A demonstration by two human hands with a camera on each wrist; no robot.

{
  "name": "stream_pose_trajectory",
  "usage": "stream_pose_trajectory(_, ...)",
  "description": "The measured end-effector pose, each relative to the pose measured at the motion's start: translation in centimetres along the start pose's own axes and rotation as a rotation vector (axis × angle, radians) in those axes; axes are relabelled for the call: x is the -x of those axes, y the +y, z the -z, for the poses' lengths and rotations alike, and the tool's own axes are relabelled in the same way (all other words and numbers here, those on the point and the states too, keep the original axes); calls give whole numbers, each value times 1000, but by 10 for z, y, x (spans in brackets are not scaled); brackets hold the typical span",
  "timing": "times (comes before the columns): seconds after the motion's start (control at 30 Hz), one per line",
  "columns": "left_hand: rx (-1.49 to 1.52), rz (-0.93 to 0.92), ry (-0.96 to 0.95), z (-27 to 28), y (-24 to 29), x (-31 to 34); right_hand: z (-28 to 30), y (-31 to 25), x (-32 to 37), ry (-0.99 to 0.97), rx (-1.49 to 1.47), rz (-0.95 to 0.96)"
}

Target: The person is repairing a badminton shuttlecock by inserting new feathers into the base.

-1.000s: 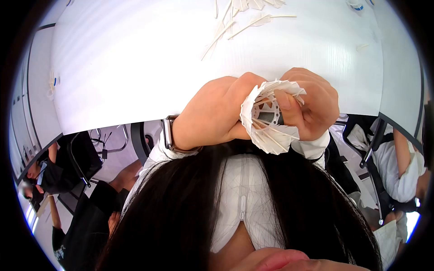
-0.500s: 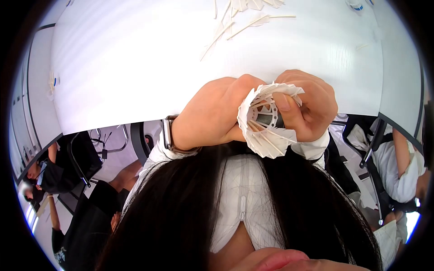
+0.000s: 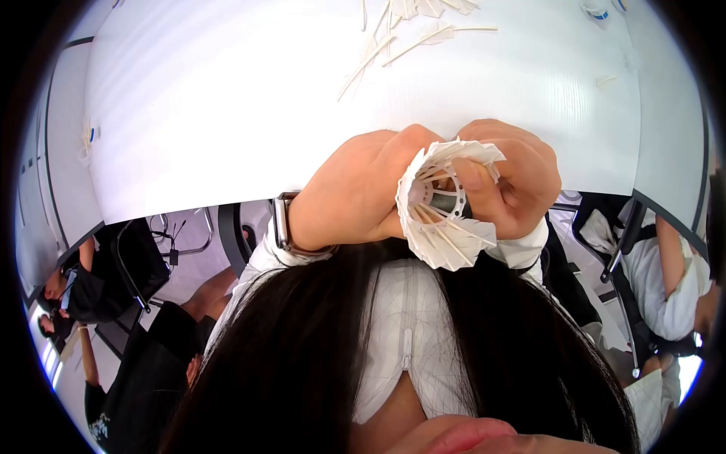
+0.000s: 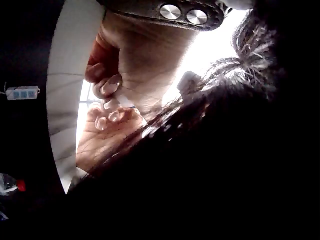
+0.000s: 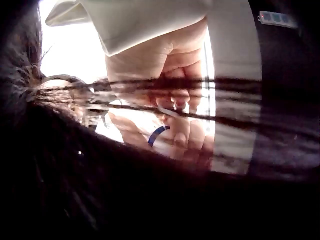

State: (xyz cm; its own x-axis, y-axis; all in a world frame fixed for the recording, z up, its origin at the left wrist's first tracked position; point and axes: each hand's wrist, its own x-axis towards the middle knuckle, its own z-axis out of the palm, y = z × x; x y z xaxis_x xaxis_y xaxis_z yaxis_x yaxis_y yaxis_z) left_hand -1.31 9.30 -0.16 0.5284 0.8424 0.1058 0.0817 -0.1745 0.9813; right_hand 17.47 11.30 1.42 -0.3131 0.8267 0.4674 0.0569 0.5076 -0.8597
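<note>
A white feather shuttlecock is held between both hands near the table's front edge, its open skirt facing up towards the head camera. My left hand grips it from the left, with fingers curled beneath. From the right, my right hand holds it, the thumb reaching into a gap in the feather ring beside the bare quills. Inside the skirt, the perforated white ring and grey inner base show. In the right wrist view, a blue band curves round the white base near the fingers. Hair covers much of both wrist views.
Loose feathers and bare quills lie at the far middle of the white table. A small blue-and-white roll stands at the far right. A power strip and a red-capped bottle are below, beyond the table edge.
The shuttlecock has shifted slightly left and towards the body, tilting a little. The right hand has moved slightly left with it; the left hand has barely moved.
</note>
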Motion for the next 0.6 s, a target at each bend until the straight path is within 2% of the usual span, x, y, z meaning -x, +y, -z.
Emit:
stream_pose_trajectory(0.27,-138,-74,-19,1,-1,-2,-3,3,-1,44,-25,42)
stream_pose_trajectory(0.6,-222,-120,-7,1,-2,-3,1,3,1,-35,-42,-56)
